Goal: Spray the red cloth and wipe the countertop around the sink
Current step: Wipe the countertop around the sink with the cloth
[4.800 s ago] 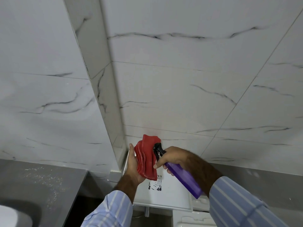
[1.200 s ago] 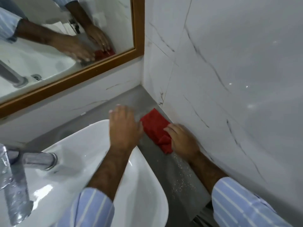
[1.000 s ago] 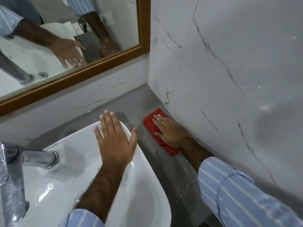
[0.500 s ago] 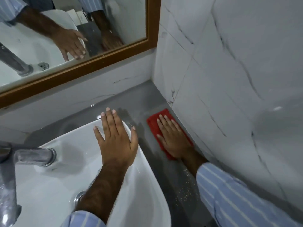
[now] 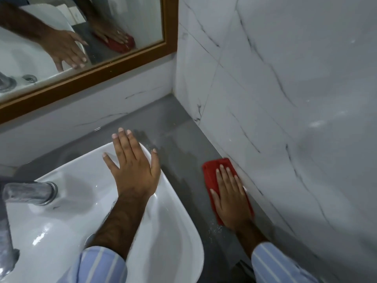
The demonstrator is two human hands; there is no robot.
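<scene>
My right hand (image 5: 231,198) lies flat, fingers spread, on the red cloth (image 5: 212,176), pressing it to the grey tabletop (image 5: 179,139) right against the marble wall (image 5: 285,99). My left hand (image 5: 133,170) rests open on the sink (image 5: 173,231) rim. The tap (image 5: 28,193) sits at my left, and the mirror (image 5: 81,27) hangs above, showing both hands.
</scene>
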